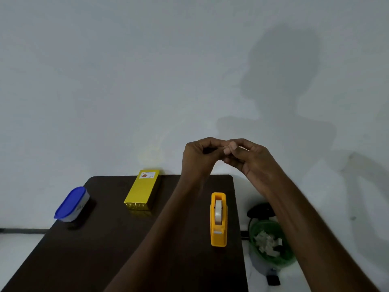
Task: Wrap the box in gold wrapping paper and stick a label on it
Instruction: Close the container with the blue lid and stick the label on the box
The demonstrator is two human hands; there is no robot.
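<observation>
The box (140, 191) lies on the dark table (109, 249), covered in gold paper, with a white label (147, 174) on its far end. My left hand (199, 153) and my right hand (248, 159) are raised together above the table's far edge, well right of the box. Their fingertips meet and pinch something very small between them; I cannot make out what it is.
A yellow tape dispenser (219, 220) stands on the table's right side under my arms. A blue-lidded oval container (71, 204) sits at the left. On the floor to the right, a green bin (271, 243) holds paper scraps. A plain wall is behind.
</observation>
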